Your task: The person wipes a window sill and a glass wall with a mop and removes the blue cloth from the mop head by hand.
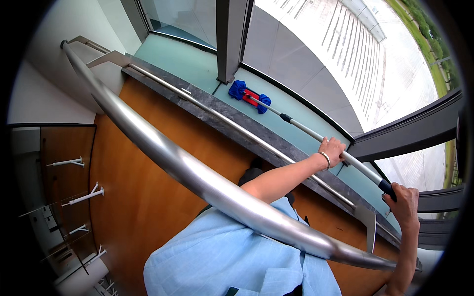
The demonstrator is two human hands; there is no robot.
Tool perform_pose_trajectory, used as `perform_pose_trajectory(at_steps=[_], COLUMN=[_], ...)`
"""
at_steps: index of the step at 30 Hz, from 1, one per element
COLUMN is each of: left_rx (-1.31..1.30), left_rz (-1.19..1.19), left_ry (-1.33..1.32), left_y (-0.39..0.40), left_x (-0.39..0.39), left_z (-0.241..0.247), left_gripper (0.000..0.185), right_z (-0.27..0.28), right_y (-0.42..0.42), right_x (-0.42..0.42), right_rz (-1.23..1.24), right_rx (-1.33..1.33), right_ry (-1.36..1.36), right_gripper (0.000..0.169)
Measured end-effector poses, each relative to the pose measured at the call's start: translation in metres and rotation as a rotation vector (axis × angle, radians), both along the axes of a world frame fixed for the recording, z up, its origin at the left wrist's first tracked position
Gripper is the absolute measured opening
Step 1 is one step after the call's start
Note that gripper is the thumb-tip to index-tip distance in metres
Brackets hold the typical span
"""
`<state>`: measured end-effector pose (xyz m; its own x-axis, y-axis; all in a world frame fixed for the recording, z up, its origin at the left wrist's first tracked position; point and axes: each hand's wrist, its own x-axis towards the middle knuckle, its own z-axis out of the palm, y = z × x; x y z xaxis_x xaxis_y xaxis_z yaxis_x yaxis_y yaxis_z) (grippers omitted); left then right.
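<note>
A flat mop with a long metal telescopic pole (307, 129) reaches over the inner rail to the glass ledge (192, 66) by the window. Its red head plate (250, 97) has a blue cloth (237, 90) bunched at both ends and lies on the ledge near a window post. My left hand (332, 151), with a bracelet at the wrist, is closed around the middle of the pole. Farther right, my right hand (403, 203) grips the dark handle at the pole's end. My left forearm passes beneath the thick steel handrail in the picture.
The thick curved metal handrail (177, 162) crosses in front of my body. A thinner rail (237, 129) runs along the dark stone curb (266, 142). A dark window post (227, 40) stands behind the mop head. Wooden flooring (140, 148) lies below, and large window panes look outdoors.
</note>
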<state>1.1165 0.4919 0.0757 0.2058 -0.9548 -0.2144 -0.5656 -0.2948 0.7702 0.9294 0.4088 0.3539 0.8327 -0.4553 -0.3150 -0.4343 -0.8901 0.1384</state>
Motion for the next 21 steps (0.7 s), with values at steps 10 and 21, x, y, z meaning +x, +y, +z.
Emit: perform_pose_trajectory(at_steps=[10,21], left_rx=[0.365,0.64], left_rz=[-0.197,0.156], left_ry=[-0.127,-0.569], left_y=[0.041,0.126], left_x=[0.07,0.234], left_z=[-0.05,-0.045], left_gripper=[0.028,0.028], right_z=[-0.074,-0.203], right_y=[0.036,0.129], right_x=[0.044,0.253], right_rz=[-0.142,-0.109], right_rx=[0.227,0.476], right_ry=[-0.095,-0.159], right_gripper=[0.025,0.028])
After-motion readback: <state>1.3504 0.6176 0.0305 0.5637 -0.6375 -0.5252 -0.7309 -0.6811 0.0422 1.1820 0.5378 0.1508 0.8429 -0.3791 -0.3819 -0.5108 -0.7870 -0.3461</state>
